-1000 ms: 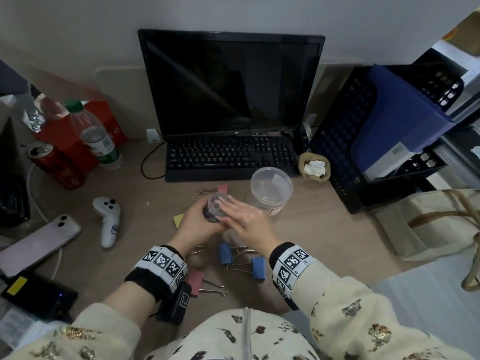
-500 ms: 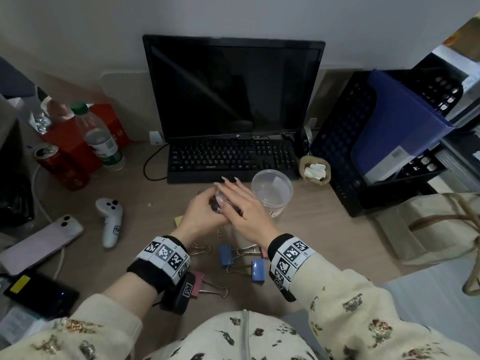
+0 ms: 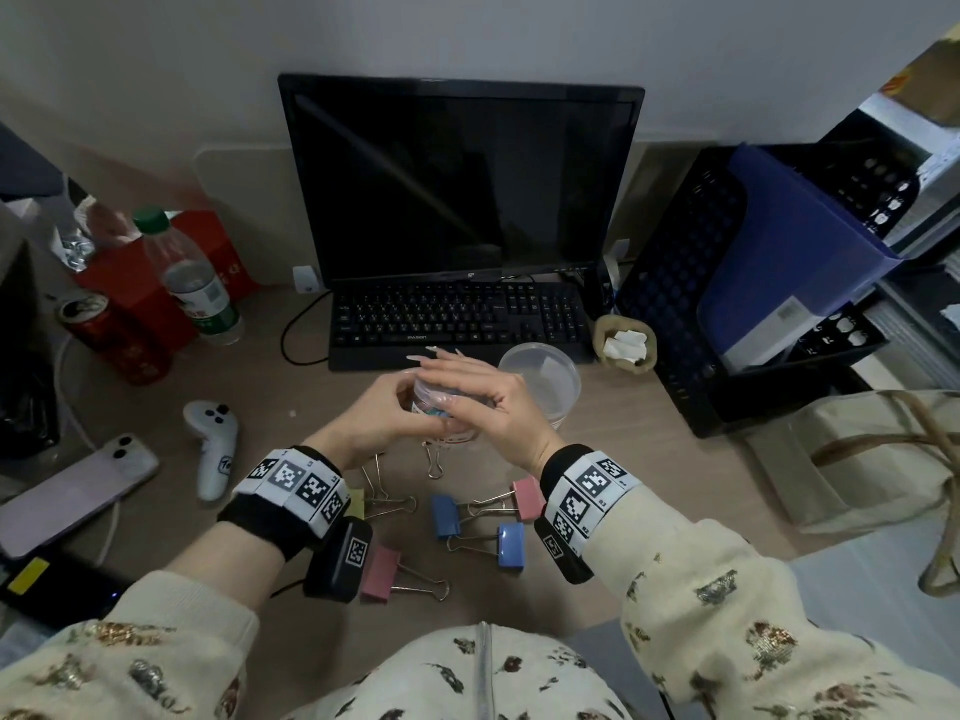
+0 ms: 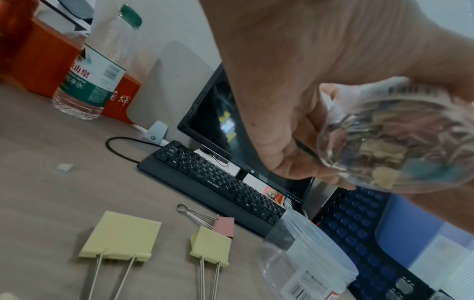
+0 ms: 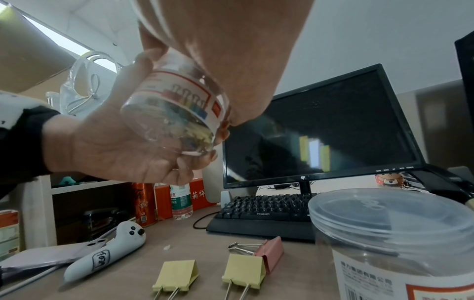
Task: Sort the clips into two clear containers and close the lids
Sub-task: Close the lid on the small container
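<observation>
The left hand (image 3: pixel 375 414) gripped a small clear clip-filled plastic jar (image 5: pixel 177 113) while the right hand (image 3: pixel 480 402) lay across its top, fingers extended.

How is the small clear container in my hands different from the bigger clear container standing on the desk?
The small container is lifted off the desk and tilted, gripped by the left hand with the right hand over its top; the bigger container stands upright on the desk, untouched. The small container holds small clips; the bigger container appears empty. The small container is narrower than the bigger one. Both are round, clear plastic and labelled.
</observation>
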`<state>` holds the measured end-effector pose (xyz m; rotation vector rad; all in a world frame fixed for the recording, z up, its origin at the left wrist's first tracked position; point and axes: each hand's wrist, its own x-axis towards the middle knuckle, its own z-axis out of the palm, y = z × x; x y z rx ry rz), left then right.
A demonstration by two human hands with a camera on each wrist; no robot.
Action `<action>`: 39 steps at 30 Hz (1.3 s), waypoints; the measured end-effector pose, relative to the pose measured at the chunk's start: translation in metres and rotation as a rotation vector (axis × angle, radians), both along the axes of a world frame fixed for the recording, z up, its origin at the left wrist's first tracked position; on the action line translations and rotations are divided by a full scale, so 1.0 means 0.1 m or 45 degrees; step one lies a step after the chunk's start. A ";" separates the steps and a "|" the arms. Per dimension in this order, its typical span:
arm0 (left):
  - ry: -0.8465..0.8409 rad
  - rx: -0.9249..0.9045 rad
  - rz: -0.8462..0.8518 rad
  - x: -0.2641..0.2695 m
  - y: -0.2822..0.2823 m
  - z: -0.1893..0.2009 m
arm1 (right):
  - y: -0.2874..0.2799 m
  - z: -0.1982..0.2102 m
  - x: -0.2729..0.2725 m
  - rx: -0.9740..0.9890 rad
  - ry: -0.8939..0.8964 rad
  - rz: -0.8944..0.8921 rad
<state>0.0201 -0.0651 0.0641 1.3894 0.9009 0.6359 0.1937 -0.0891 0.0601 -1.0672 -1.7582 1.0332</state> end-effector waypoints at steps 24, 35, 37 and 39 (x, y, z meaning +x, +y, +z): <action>0.113 0.228 0.088 0.24 0.02 0.09 | -0.02 0.04 0.11 -0.130 -0.202 -0.252; 0.274 0.318 0.206 0.36 -0.03 0.02 | -0.05 -0.01 0.16 -0.114 -0.207 -0.288; 0.305 0.323 0.215 0.38 -0.04 0.00 | -0.06 -0.02 0.16 -0.129 -0.210 -0.296; 0.337 0.325 0.212 0.39 -0.05 -0.01 | -0.06 -0.03 0.15 -0.128 -0.211 -0.315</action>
